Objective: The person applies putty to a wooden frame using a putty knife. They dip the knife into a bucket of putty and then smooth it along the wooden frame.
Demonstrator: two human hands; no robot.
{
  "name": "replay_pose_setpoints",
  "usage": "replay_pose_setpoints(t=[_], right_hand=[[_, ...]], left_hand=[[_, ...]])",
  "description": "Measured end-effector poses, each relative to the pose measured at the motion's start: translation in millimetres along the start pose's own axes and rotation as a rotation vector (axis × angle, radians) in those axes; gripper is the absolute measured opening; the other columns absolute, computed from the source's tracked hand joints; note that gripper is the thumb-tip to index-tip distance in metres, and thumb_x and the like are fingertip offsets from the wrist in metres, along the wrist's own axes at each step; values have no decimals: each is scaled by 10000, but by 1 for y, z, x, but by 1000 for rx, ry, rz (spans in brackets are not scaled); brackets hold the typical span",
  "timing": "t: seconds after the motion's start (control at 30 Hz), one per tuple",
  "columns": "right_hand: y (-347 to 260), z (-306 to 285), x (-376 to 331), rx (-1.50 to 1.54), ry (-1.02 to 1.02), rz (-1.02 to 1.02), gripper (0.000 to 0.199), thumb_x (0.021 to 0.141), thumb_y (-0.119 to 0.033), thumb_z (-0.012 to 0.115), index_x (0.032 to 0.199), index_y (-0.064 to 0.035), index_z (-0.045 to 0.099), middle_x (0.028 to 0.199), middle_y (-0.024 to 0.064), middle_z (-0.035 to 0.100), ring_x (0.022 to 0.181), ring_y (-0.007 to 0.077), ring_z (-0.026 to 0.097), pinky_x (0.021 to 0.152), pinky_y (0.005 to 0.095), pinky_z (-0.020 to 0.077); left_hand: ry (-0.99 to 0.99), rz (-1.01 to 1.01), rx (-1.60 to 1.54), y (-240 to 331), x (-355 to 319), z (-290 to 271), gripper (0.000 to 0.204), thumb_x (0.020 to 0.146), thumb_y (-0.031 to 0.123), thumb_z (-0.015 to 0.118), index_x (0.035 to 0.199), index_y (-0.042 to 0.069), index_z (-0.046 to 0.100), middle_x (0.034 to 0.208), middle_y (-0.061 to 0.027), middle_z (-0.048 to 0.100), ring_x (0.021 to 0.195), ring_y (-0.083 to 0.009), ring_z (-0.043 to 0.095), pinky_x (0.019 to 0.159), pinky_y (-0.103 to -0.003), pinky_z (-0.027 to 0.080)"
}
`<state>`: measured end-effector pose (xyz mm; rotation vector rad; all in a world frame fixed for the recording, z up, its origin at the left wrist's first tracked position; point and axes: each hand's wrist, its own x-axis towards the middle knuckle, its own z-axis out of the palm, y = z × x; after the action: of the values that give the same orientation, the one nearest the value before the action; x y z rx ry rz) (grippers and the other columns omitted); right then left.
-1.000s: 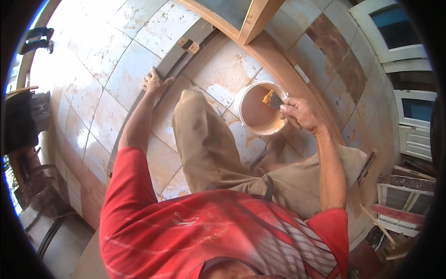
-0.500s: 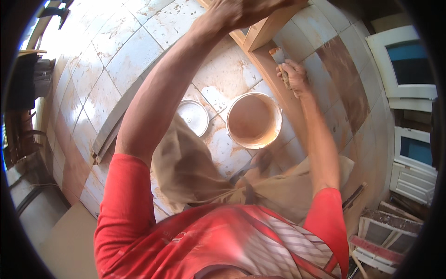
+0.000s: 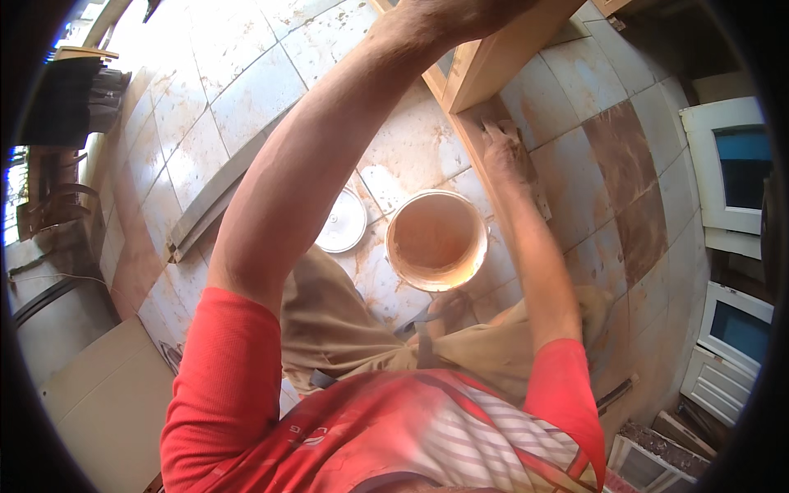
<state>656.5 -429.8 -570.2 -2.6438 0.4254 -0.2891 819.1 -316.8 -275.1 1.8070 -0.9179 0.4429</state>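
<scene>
My left hand [image 3: 472, 15] reaches to the top edge, over the upright part of a light wooden frame [image 3: 505, 53]. The picture's edge cuts off its fingers, so its grip does not show. My right hand [image 3: 503, 152] is closed low against the long wooden board [image 3: 470, 135] of that frame, to the right of the bucket. The putty knife it holds is mostly hidden by the hand and smeared by motion. Between my legs and the board stands an open white bucket [image 3: 480, 261] with brownish-orange paste inside. Its round white lid [image 3: 345, 220] lies left of it.
Stained pale tiles [image 3: 234, 82] cover the floor, with some brown tiles [image 3: 620, 148] at right. A long grey bar [image 3: 218, 197] lies at left. White framed panels [image 3: 699, 164] with dark blue panes stand along the right side. A beige board [image 3: 107, 394] is at lower left.
My right hand has moved slightly left and down onto the board, with the putty knife's blade no longer plainly visible. The view has shifted a little; my left arm keeps its reach.
</scene>
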Motion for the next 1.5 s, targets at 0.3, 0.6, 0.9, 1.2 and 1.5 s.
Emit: replay_pose_setpoints(t=[0.3,0.6,0.9,1.2,1.5], right_hand=[[-17,10,5,-183,-68,-74,288,922,-35,546,1199,8,617,1127,234,557,1085,406,574,922,451,538],[-25,-28,39,-317,-454,-32,219,939,-83,550,1066,41,678,1183,276,607,1073,433,629,942,489,522],[21,-4,12,-112,-58,-99,272,952,-144,606,1187,-17,653,1105,284,636,1005,446,634,886,498,521],[1,-2,21,-158,-176,-117,326,953,-95,587,1263,6,607,1212,264,553,1108,430,558,962,503,472],[24,-17,41,-187,-414,-105,401,958,-110,560,1351,-33,561,1276,301,533,1184,457,535,989,506,461]], left_hand=[[88,303,-86,-31,-5,15,955,893,331,719,1582,6,143,1568,-272,265,1454,-418,295,1186,-495,304],[-5,39,-34,-7,-10,8,950,888,283,688,1582,-16,112,1574,-295,256,1479,-473,208,1204,-524,263],[49,199,-235,-5,-17,4,928,897,228,689,1559,-72,111,1545,-370,247,1469,-525,180,1210,-562,238],[55,71,-117,-14,-16,12,922,894,198,674,1569,-55,99,1565,-373,216,1487,-545,98,1224,-604,164],[-5,74,-223,2,-19,0,892,907,167,642,1570,-54,87,1558,-385,204,1482,-558,91,1219,-616,162]])
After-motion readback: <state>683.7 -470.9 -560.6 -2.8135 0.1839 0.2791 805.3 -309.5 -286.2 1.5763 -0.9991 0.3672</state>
